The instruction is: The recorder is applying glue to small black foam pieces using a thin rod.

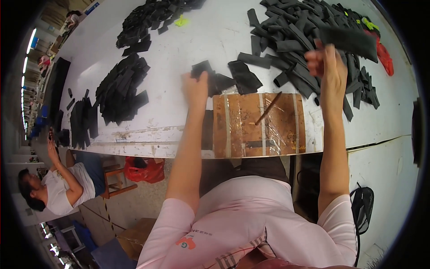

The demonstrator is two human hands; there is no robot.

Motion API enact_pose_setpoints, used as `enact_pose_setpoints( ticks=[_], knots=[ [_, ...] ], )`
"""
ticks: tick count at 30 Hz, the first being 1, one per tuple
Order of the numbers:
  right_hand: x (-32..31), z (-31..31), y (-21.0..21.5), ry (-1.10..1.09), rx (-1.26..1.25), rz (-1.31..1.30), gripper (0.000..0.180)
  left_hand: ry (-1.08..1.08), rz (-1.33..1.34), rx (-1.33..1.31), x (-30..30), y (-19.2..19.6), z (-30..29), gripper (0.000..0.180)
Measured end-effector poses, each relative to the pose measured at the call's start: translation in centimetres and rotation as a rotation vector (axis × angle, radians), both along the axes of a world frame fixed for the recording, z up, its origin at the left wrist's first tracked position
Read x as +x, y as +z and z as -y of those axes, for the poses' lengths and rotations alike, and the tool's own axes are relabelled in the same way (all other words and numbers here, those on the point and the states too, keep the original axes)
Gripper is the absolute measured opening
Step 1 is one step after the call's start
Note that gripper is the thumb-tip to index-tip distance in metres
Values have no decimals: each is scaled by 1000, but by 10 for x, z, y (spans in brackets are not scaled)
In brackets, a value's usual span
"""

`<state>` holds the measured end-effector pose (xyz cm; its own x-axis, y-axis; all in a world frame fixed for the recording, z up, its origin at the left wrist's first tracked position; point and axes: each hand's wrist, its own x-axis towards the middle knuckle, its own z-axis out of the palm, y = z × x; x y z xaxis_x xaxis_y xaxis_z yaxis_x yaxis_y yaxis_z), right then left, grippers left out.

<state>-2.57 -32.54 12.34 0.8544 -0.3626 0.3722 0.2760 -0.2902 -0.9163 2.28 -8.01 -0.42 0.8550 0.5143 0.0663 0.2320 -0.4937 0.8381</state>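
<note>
My right hand [329, 65], raised over the right side of the white table, grips a long dark grey fabric piece [351, 42]; both are a little blurred. Beneath it spreads a big heap of similar rolled or folded dark strips [293, 40]. My left hand [197, 87] is closed at a small black fabric piece [200, 68] just left of a brown board. Two more black pieces lie beside it, a flat one [244, 77] and a crumpled one [222, 82]. On the taped brown board [233, 130] rests a thin brown stick [268, 109], slanted.
Piles of flat black pieces lie at left [118, 89] and far left [148, 22]. Yellow-green scraps [181, 20] and a red plastic bag [385, 56] are on the table. At left a person [74, 188] sits near a red bag [143, 169]. A black bag [363, 208] hangs at right.
</note>
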Motion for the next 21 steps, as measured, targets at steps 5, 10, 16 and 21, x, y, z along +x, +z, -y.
enact_pose_setpoints(
  ticks=[5, 10, 16, 21],
  knots=[
    [-66, -16, -45, 108, 116, -105, 33, -58, -23, 216, 17, -27, -17, 34],
    [-97, -32, -66, 409, 35, -411, 24, -134, 287, -260, 6, -12, -31, 14],
    [-86, -74, -76, 643, 333, -473, 28, -532, 46, -593, -64, 71, -13, 19],
    [-83, -103, -58, 691, 834, -647, 24, -788, -140, -553, -99, 93, -4, 18]
  ],
)
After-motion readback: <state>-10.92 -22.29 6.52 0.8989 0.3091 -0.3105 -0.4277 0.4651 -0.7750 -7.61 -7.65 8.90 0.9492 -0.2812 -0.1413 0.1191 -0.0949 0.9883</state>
